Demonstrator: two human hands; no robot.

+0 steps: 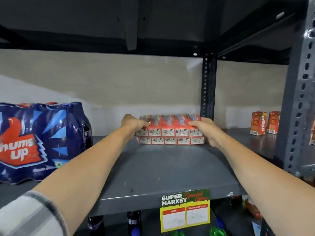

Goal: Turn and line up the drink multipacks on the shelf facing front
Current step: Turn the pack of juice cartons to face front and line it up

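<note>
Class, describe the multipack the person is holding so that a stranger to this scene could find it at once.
Start at the grey metal shelf with the yellow price tag on its front edge. Far back, by the rear upright post, lies a flat red pack of small cartons, with the left hand and right hand on its ends. Unlike the tall blue bottle pack on its left, it is low and red.

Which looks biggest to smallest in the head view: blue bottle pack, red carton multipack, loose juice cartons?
1. Blue bottle pack, though it sits nearer.
2. Red carton multipack.
3. Loose juice cartons, each smallest.

A shop: grey slotted steel shelving (170,169) carries a "Super Market" price tag (185,211) and drink multipacks (171,132)
</note>
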